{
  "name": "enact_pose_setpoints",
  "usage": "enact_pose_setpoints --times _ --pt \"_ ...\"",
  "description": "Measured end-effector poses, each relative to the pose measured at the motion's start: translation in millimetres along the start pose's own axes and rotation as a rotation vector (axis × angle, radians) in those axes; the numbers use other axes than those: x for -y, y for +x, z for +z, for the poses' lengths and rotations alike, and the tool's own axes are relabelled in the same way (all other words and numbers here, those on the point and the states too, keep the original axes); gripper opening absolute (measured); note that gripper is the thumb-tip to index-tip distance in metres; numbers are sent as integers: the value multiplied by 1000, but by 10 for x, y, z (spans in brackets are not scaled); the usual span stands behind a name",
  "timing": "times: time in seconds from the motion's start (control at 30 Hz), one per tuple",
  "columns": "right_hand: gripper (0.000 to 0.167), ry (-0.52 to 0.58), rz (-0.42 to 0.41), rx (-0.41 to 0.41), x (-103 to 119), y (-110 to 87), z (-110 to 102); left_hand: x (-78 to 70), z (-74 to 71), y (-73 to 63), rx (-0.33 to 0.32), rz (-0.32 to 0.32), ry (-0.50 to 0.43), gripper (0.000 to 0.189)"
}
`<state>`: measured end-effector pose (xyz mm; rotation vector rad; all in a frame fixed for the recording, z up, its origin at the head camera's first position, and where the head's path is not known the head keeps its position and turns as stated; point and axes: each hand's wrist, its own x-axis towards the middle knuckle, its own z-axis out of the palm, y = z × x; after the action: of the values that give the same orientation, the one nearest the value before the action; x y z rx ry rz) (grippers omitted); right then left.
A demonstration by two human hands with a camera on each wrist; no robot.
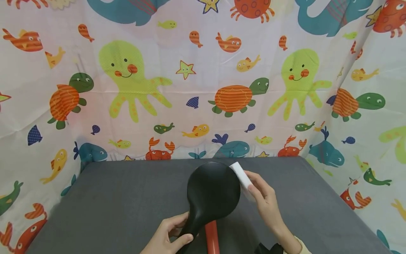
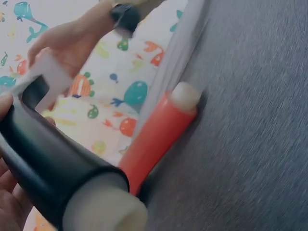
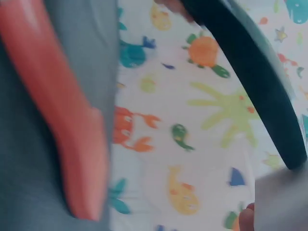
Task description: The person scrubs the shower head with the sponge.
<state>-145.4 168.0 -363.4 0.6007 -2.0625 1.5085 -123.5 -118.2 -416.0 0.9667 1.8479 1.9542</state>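
A black round-headed object (image 1: 214, 190) with a thick handle is held tilted up over the table, its smooth broad side toward me. My left hand (image 1: 169, 234) grips its handle, thumb across the front. The left wrist view shows a whitish, rounded handle end (image 2: 108, 209). My right hand (image 1: 266, 197) pinches a white sponge-like block (image 1: 241, 174) between thumb and fingers. The block meets the right edge of the black head. Beneath lies a red handled object (image 1: 212, 240), partly hidden by the black one; its end (image 2: 185, 96) is whitish too.
A dark grey cloth covers the table (image 1: 127, 197). Behind and on both sides hangs a white curtain (image 1: 177, 123) printed with sea animals, reaching down to the table's edges. A black band (image 1: 269, 248) sits on my right wrist.
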Motion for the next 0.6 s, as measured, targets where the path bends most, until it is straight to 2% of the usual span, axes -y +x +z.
enact_pose_setpoints --times 0.1,0.2,0.27,0.37,0.47,0.53,0.6 --pt "29 -21 79 -17 -24 -82 17 -18 -11 2 -19 5 100 48" --pt "31 -44 60 -30 12 -46 56 -16 -18 -11 3 78 247 49" --pt "34 -66 -11 -28 74 18 68 -13 -15 -19 13 143 377 47" --pt "37 -86 -192 10 184 115 86 -17 -2 -30 -9 199 552 44" --pt "37 -94 -348 47 233 158 92 -17 10 -34 -43 225 672 43" --pt "36 -109 -386 48 200 157 81 -7 25 -30 -84 262 732 44" --pt "36 -144 -344 24 138 140 55 -4 37 -27 -131 295 794 47"
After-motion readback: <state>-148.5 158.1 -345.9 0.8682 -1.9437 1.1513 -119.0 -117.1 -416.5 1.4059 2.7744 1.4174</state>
